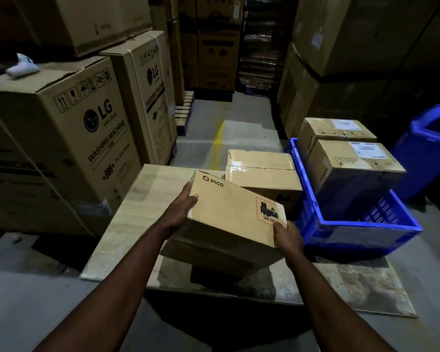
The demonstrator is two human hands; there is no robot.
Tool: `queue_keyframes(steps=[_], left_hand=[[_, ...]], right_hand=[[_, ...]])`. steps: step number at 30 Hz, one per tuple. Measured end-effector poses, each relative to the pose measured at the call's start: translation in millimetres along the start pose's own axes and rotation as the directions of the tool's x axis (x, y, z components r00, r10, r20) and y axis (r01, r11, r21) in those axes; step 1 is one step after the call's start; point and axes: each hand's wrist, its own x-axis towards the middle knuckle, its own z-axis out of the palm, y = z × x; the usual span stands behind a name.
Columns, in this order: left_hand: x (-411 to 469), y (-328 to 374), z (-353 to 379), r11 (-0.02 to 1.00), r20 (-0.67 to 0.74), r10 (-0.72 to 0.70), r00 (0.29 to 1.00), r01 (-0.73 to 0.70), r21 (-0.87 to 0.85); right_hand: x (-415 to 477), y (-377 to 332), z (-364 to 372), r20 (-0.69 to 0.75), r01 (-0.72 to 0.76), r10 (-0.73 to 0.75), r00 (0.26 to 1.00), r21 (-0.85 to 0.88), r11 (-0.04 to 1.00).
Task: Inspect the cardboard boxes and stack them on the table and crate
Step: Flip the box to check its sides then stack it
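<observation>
I hold a brown cardboard box marked PICO tilted above the low wooden table. My left hand grips its left edge and my right hand grips its near right corner, by a red hazard label. Another box lies under it on the table, partly hidden. Behind stands a taped box at the table's far right. To the right, a blue plastic crate holds two labelled boxes: a near one and a far one.
Tall LG washing machine cartons wall the left side, with a white object on top. Big cartons stand at right. A blue bin is at far right. A concrete aisle with a yellow line runs ahead.
</observation>
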Motion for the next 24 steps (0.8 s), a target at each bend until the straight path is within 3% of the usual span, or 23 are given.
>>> queue_keyframes(steps=[3, 8, 15, 17, 20, 22, 24], left_hand=[[-1, -11, -13, 1.0, -0.039, -0.021, 0.999, 0.021, 0.014], [-11, -75, -12, 0.96, -0.084, -0.012, 0.996, 0.035, 0.277], [8, -72, 11, 0.885, -0.232, -0.057, 0.971, 0.157, 0.439], [12, -68, 15, 0.844, -0.267, -0.062, 0.962, 0.193, 0.501], [16, -65, 24, 0.616, -0.131, -0.031, 0.991, 0.122, 0.778], [17, -67, 33, 0.459, 0.011, -0.014, 1.0, -0.004, 0.888], [18, -70, 37, 0.38, 0.087, 0.02, 0.996, -0.088, 0.921]], right_hand=[[3, -13, -2, 0.005, 0.07, -0.07, 0.998, 0.005, 0.998], [-1, -29, 0, 0.033, 0.192, -0.19, 0.981, -0.111, 0.975], [16, -13, -4, 0.151, 0.223, -0.199, 0.968, -0.164, 0.961], [18, -19, 1, 0.129, 0.216, -0.187, 0.974, -0.263, 0.94], [10, -29, 12, 0.126, 0.283, -0.257, 0.958, -0.558, 0.78], [7, -29, 21, 0.241, 0.413, -0.341, 0.909, -0.643, 0.645], [5, -29, 33, 0.349, 0.527, -0.402, 0.846, -0.661, 0.535]])
